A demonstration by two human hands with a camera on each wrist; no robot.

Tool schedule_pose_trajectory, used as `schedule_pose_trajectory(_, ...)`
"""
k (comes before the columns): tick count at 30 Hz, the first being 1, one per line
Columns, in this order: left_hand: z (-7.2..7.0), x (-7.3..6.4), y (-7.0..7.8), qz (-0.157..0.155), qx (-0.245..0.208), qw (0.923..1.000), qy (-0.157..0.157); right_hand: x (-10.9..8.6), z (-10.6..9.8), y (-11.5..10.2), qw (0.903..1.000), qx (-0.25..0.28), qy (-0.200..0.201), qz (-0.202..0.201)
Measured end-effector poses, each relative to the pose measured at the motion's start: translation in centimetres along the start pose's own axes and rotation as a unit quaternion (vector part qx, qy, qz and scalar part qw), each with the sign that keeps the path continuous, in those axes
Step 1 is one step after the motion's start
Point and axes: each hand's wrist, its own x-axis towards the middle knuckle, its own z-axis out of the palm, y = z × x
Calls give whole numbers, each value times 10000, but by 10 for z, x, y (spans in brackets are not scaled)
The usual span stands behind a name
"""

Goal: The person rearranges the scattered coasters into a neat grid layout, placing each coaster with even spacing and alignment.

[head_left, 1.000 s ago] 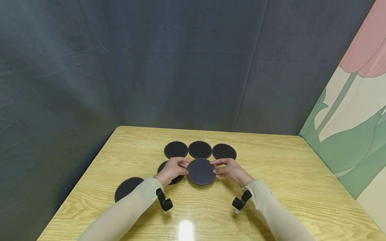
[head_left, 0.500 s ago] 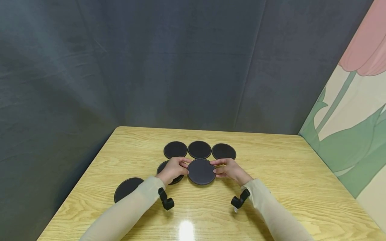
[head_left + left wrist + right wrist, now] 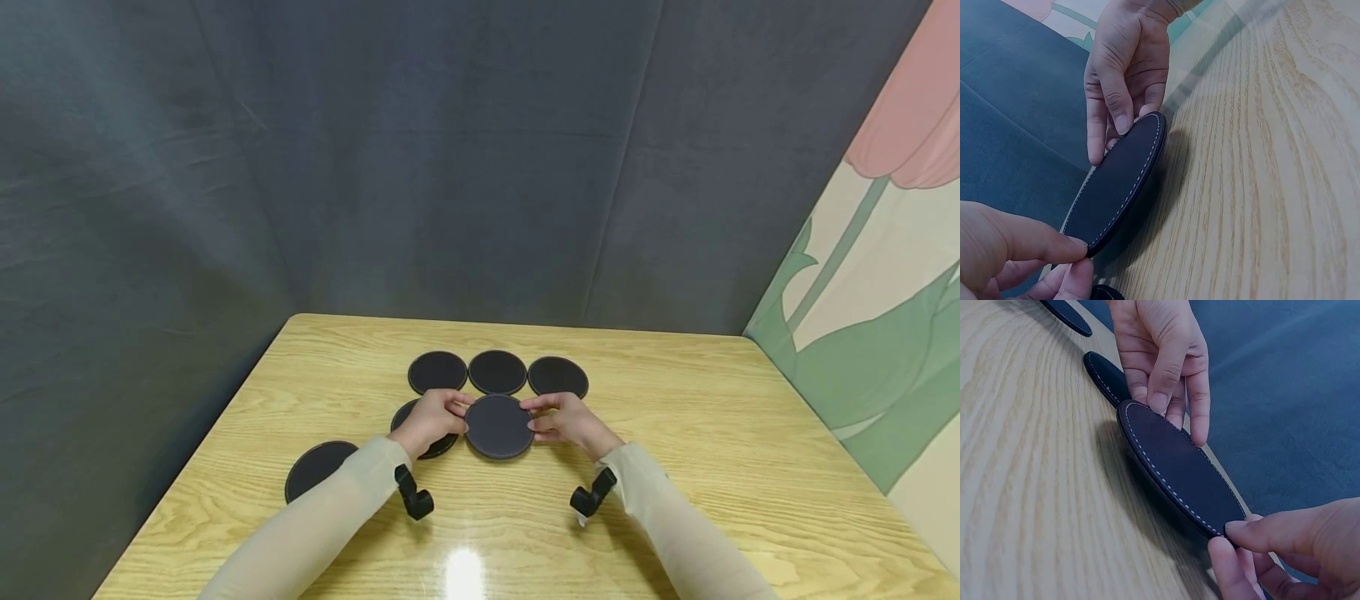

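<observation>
A round black coaster [image 3: 498, 427] with pale stitching round its rim is held between my two hands, a little above the table; its shadow falls on the wood in both wrist views. My left hand [image 3: 432, 419] pinches the left edge between thumb and fingers. On the opposite edge, my right hand [image 3: 570, 422] pinches it the same way, its thumb on top in the left wrist view. Partly under my left hand lies another black coaster [image 3: 441, 447]. Behind the held one, a row holds a left coaster [image 3: 438, 372], a middle coaster [image 3: 497, 372] and a right coaster [image 3: 557, 377].
One more black coaster [image 3: 318, 468] lies at the left, partly covered by my left sleeve [image 3: 330, 517]. The wooden table [image 3: 712, 467] backs onto a dark curtain [image 3: 465, 167]. A wall with a tulip picture [image 3: 877, 333] stands at the right.
Almost nothing differs. Both hands keep their grip on the coaster, which has shifted only very slightly; the other coasters lie where they were.
</observation>
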Motion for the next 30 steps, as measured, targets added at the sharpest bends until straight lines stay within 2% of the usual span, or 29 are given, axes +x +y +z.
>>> schedule_pose_trajectory(13,1,2,-2,117,47,9999,58,2,-1,1,9999,-89,-8,-71)
schedule_pose_trajectory(30,2,5,-4,96,150,9997,167,5,3,2,9998,-170,-29,-142)
